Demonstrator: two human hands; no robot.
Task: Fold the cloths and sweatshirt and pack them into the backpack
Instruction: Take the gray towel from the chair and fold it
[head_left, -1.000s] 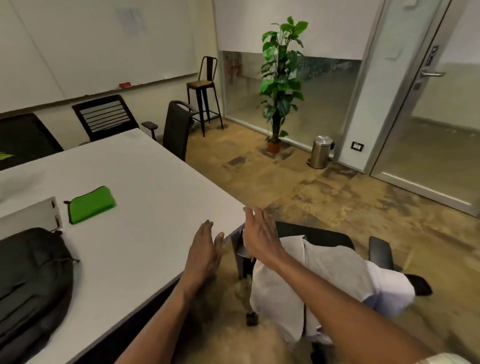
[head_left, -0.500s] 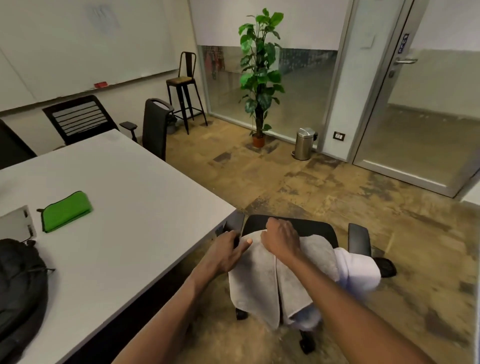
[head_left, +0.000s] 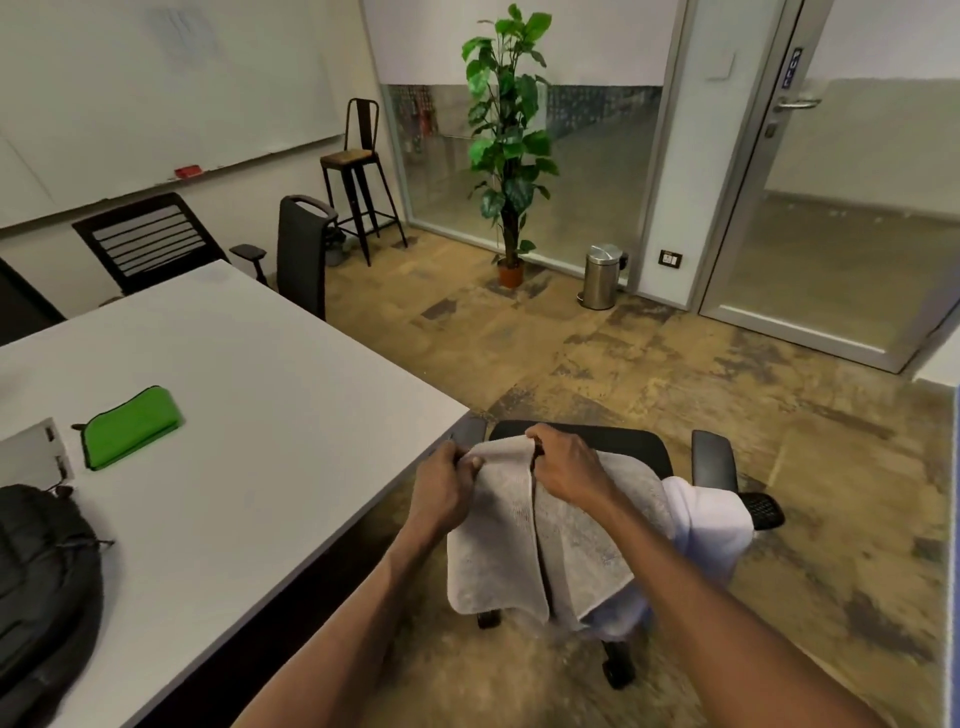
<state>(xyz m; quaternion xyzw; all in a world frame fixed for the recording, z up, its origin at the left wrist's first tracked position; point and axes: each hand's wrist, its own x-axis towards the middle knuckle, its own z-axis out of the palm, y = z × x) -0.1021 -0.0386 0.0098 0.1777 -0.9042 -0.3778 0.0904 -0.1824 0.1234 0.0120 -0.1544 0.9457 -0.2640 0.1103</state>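
Note:
Two grey cloths hang over a black office chair (head_left: 623, 441) beside the table. My left hand (head_left: 444, 486) and my right hand (head_left: 563, 462) both pinch the top edge of the left grey cloth (head_left: 493, 545), which hangs down from them. The second grey cloth (head_left: 587, 551) lies just right of it under my right forearm. A white sweatshirt (head_left: 711, 519) is draped on the chair's right side, partly hidden by the cloths. The black backpack (head_left: 41, 587) lies on the white table (head_left: 260, 415) at the far left, partly cut off.
A green pouch (head_left: 130, 426) and a grey box-like object (head_left: 31, 457) lie on the table near the backpack. More black chairs (head_left: 301, 249) stand at the table's far side. A potted plant (head_left: 509, 156), a metal bin (head_left: 602, 275) and a stool (head_left: 358, 176) stand by the glass wall.
Both hands came down from above the table edge onto the chair and closed on the left grey cloth's top edge, gathering it upward. The view shifted slightly.

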